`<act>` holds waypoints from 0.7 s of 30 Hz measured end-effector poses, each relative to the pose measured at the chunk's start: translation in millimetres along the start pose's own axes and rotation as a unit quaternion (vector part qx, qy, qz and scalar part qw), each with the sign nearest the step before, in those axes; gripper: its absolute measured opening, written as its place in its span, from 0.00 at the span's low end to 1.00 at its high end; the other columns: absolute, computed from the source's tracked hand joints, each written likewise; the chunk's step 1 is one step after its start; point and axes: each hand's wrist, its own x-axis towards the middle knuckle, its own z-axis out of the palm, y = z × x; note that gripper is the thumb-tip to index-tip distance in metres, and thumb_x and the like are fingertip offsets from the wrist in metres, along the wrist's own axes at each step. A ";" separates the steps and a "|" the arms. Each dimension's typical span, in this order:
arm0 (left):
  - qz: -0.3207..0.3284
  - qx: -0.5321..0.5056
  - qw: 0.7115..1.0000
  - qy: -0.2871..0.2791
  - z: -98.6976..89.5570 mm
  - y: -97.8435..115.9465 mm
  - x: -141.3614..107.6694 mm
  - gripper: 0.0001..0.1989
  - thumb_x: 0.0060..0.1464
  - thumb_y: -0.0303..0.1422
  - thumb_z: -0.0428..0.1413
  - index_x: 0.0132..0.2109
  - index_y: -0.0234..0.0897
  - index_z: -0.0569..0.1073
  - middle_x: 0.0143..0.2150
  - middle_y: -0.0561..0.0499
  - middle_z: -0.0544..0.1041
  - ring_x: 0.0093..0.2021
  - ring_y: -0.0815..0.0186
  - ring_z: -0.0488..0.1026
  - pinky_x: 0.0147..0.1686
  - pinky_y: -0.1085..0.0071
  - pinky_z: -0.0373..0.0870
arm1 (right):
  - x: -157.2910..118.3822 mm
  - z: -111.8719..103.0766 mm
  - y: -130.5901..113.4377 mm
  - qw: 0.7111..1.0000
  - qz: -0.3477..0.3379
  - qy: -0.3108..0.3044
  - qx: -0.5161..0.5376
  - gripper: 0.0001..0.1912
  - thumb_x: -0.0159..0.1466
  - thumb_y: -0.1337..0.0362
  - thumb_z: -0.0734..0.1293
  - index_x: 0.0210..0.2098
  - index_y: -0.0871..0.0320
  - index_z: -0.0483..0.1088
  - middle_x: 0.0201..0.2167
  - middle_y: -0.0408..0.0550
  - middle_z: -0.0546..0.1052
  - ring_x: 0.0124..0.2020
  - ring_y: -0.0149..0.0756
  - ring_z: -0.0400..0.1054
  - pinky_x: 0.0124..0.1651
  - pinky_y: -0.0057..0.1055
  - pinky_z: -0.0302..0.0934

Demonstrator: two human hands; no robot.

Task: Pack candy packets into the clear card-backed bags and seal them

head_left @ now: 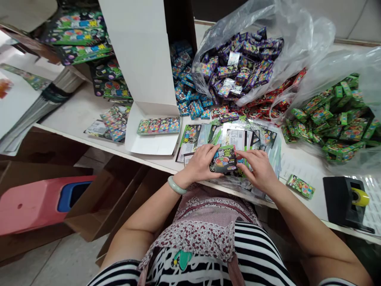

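A black and green printed pack [224,159] lies between my hands, above a pile of flat printed plastic pouches [193,135]. My left hand [202,162] grips its left side, thumb along the near edge and fingers over the top. At the right edge, my right hand [259,169] holds the pack between thumb and fingertips. A little red shows there; whether it belongs to a separate small box I cannot tell. To the left, an open white carton [151,145] has a row of small colourful boxes [158,125] in it.
Clear bags hold purple boxes [228,71] and green boxes [321,111]. Blue boxes [190,107] and red boxes [263,109] lie loose nearby. A tape dispenser [339,198] and a green pack [300,186] sit right. A pink stool [32,202] and cardboard cartons [92,216] stand below left.
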 end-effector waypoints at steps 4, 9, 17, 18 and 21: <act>0.010 0.006 1.000 0.010 -1.0 -4.7 -2.0 0.53 0.45 0.53 0.65 0.69 0.31 0.54 0.57 0.34 0.67 0.57 0.45 0.67 0.57 0.48 0.68 | 14.2 2.3 2.2 0.999 0.002 -0.034 0.032 0.19 0.71 0.60 0.61 0.60 0.53 0.65 0.43 0.51 0.81 0.46 0.47 0.72 0.50 0.48 0.62; 0.004 0.020 0.999 0.032 0.8 -10.3 -0.7 0.53 0.45 0.49 0.66 0.70 0.29 0.53 0.56 0.34 0.67 0.57 0.44 0.66 0.57 0.48 0.67 | 26.7 13.8 2.9 0.985 0.097 0.015 0.139 0.19 0.71 0.57 0.60 0.59 0.55 0.65 0.43 0.54 0.78 0.43 0.43 0.73 0.47 0.44 0.67; 0.023 0.018 0.999 0.014 6.1 -14.4 -1.2 0.53 0.46 0.50 0.65 0.70 0.29 0.52 0.56 0.33 0.67 0.57 0.44 0.67 0.57 0.47 0.67 | 18.2 36.0 -0.9 0.933 0.222 0.054 0.278 0.26 0.69 0.52 0.61 0.63 0.54 0.60 0.44 0.54 0.77 0.41 0.42 0.73 0.48 0.45 0.70; 0.029 0.020 0.999 0.011 7.1 -13.3 -1.0 0.52 0.47 0.50 0.65 0.70 0.29 0.53 0.56 0.32 0.68 0.57 0.44 0.67 0.57 0.47 0.67 | 17.0 38.0 -2.1 0.934 0.224 0.029 0.277 0.27 0.68 0.52 0.62 0.64 0.55 0.60 0.44 0.54 0.77 0.41 0.42 0.73 0.47 0.45 0.70; 0.034 0.022 0.999 0.004 7.0 -12.6 -2.3 0.52 0.47 0.51 0.65 0.70 0.29 0.53 0.56 0.32 0.68 0.57 0.43 0.67 0.56 0.46 0.67 | 15.6 34.7 1.2 0.930 0.219 0.032 0.292 0.30 0.68 0.52 0.62 0.66 0.54 0.56 0.45 0.53 0.77 0.40 0.41 0.73 0.46 0.44 0.70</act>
